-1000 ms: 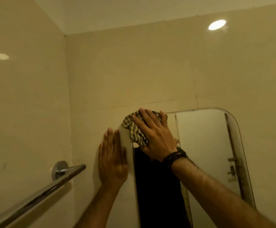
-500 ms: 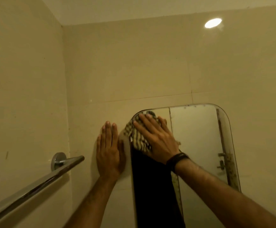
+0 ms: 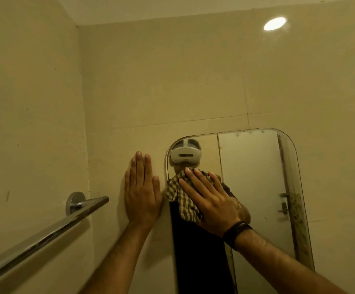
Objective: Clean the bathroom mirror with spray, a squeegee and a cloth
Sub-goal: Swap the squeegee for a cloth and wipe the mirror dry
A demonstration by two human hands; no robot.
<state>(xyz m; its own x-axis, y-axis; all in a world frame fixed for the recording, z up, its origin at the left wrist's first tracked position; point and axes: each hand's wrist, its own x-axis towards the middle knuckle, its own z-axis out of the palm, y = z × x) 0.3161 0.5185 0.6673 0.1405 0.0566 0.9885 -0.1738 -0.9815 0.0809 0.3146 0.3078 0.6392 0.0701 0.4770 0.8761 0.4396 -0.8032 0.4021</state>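
A rounded-corner mirror (image 3: 257, 187) hangs on the beige tiled wall. My right hand (image 3: 210, 200) presses a checked cloth (image 3: 181, 196) flat against the upper left part of the glass, fingers straight and spread. My left hand (image 3: 141, 189) lies flat on the wall tile just left of the mirror's edge, fingers straight and together. The mirror reflects a person wearing a white headset and a door with a latch. No spray bottle or squeegee is in view.
A chrome towel bar (image 3: 45, 236) juts from the left wall, running toward the lower left corner. The two walls meet at a corner (image 3: 83, 124) left of my left hand. A ceiling light (image 3: 275, 23) glares at the upper right.
My right hand has slid the cloth down from the mirror's top left corner, uncovering the reflected headset. My left hand has stayed flat on the wall beside the mirror.
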